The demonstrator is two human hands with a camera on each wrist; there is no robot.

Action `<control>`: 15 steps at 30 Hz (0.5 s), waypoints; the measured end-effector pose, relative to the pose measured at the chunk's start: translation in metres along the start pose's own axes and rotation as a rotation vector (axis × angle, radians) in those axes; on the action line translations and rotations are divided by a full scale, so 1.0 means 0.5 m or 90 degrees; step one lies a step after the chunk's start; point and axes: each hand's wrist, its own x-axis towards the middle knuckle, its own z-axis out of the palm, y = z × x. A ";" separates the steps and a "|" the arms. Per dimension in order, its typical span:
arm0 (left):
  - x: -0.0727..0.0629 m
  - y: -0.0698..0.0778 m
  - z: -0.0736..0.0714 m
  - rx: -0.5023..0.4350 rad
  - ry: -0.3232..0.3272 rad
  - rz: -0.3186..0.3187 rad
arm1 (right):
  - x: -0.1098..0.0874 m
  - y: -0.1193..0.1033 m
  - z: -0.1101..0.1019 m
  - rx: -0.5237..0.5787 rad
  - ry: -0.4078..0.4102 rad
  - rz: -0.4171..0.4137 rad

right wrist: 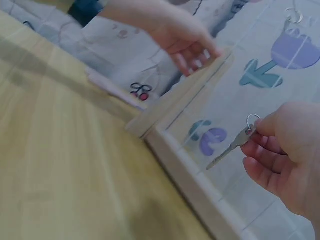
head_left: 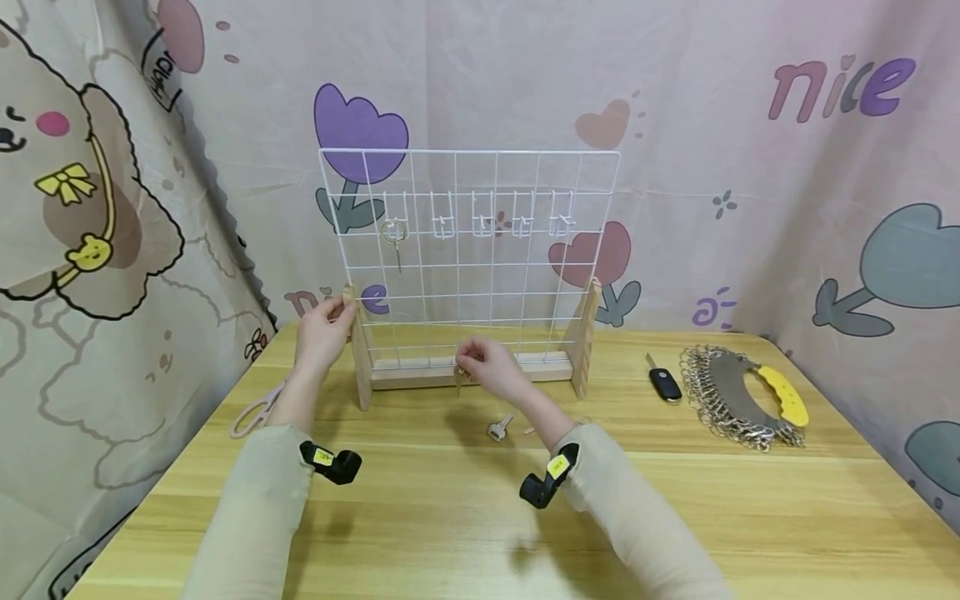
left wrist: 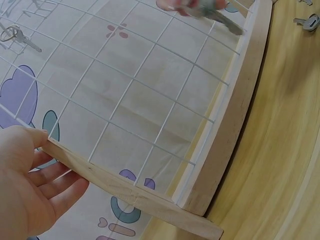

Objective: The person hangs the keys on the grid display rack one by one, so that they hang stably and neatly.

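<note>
A white wire grid rack point(head_left: 465, 152) stands upright in a wooden base point(head_left: 405, 379) with a wooden post on each side. My left hand point(head_left: 324, 329) holds the top of the left wooden post point(left wrist: 135, 196), thumb on one face and fingers on the other. In front of the grid's lower middle, my right hand point(head_left: 487, 362) pinches a small metal ring with a key point(right wrist: 235, 146) hanging from it, tip pointing down. Several white hooks point(head_left: 444, 232) line the upper grid. Another key on a ring point(left wrist: 22, 37) hangs from the leftmost hook.
A loose key point(head_left: 498, 427) lies in front of the rack, and another, with its ring, is partly hidden by my right wrist. Rightward are a black car key point(head_left: 665, 385) and a curved grey piece with a yellow handle point(head_left: 783, 396) and many metal rings. Pink scissors point(head_left: 255, 415) lie behind my left forearm.
</note>
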 end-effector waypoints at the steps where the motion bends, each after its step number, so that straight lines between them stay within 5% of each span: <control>1: 0.000 0.000 0.000 0.001 0.000 0.000 | 0.004 -0.006 -0.006 0.003 0.002 0.001; 15: 0.007 -0.003 0.004 -0.012 0.011 0.007 | 0.046 -0.086 -0.068 0.017 0.023 -0.090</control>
